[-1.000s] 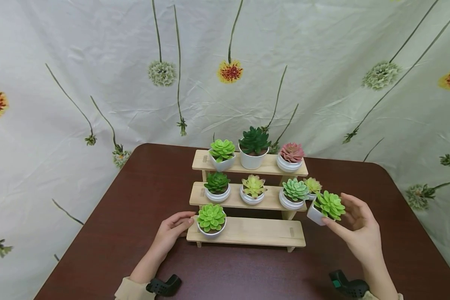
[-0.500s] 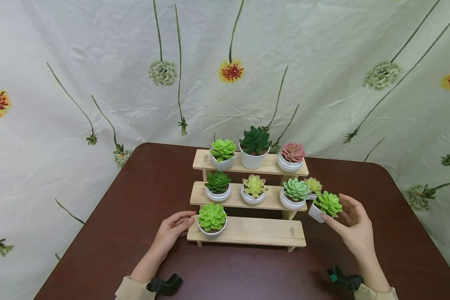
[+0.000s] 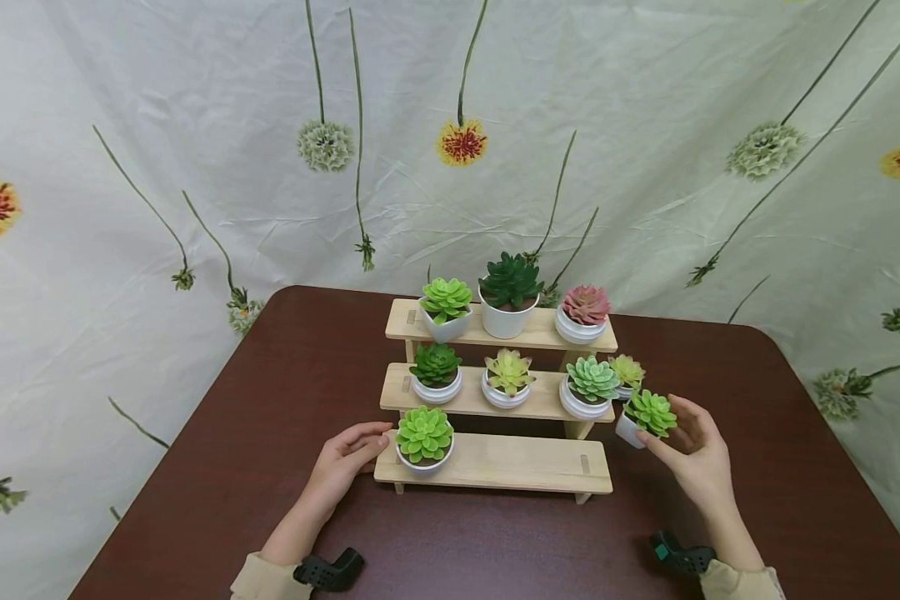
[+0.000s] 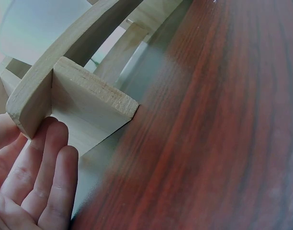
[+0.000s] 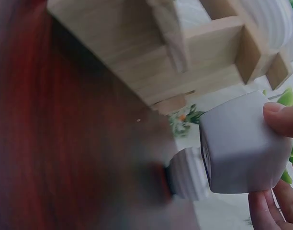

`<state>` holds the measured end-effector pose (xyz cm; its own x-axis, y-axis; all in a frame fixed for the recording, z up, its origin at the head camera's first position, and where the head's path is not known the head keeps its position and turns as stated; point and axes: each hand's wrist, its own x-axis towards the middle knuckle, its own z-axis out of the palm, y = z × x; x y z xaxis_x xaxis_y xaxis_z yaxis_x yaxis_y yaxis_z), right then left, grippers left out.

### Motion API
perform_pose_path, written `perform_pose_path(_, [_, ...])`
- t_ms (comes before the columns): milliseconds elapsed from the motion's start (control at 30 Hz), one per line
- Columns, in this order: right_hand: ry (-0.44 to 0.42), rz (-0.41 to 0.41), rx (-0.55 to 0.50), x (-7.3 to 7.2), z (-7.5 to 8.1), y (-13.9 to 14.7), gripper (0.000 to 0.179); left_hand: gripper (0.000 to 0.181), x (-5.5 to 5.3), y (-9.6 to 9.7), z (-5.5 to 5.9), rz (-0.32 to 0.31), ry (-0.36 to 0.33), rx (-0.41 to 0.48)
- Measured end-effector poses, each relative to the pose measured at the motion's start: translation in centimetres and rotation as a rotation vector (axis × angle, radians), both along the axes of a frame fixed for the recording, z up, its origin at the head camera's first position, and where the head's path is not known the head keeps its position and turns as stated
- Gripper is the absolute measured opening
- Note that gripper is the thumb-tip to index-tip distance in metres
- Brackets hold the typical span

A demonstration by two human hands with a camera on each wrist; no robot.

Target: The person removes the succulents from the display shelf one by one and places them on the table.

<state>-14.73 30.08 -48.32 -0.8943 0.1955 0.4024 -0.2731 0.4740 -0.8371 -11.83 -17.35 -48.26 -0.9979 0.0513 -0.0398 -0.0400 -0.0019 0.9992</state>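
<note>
My right hand [image 3: 696,454] holds a potted succulent [image 3: 649,413] with bright green leaves, thumb on one side and fingers on the other. Its squarish white pot [image 5: 244,143] is lifted off the table in the right wrist view. At the left end of the three-step wooden plant stand [image 3: 528,463], my left hand [image 3: 341,460] grips the lowest shelf; thumb and fingers [image 4: 53,158] pinch the board's end in the left wrist view. Beside that hand, a round-potted green succulent [image 3: 423,437] sits on the lowest shelf.
Three succulents, one of them pink [image 3: 585,310], stand on the top shelf. The middle shelf bears three more, including a pale blue-green one [image 3: 591,383] at its right end. Just right of the stand, a small yellow-green succulent [image 3: 627,372] stands on the dark table [image 3: 307,358].
My right hand has moved slightly left with the potted succulent, closer to the stand's right side. The left hand keeps its hold on the lowest shelf.
</note>
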Motion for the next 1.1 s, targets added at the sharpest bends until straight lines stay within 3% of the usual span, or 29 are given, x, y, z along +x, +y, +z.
perform_pose_path(100, [-0.011,-0.002,-0.02,0.0,0.0,-0.3,0.069,0.035,0.0,0.0,0.0,0.002,-0.001,0.0])
perform_pose_path(367, [-0.126,-0.028,-0.056,1.2,2.4,-2.3,0.063,0.036,0.0,0.0,0.0,-0.004,0.003,0.0])
perform_pose_path(567, [-0.174,-0.054,-0.037,1.0,2.1,-2.5,0.062,0.037,0.0,0.0,0.0,-0.006,0.004,-0.002])
perform_pose_path(1100, [-0.127,-0.021,-0.043,0.6,0.7,-2.2,0.062,0.037,0.0,0.0,-0.1,-0.013,0.016,0.002])
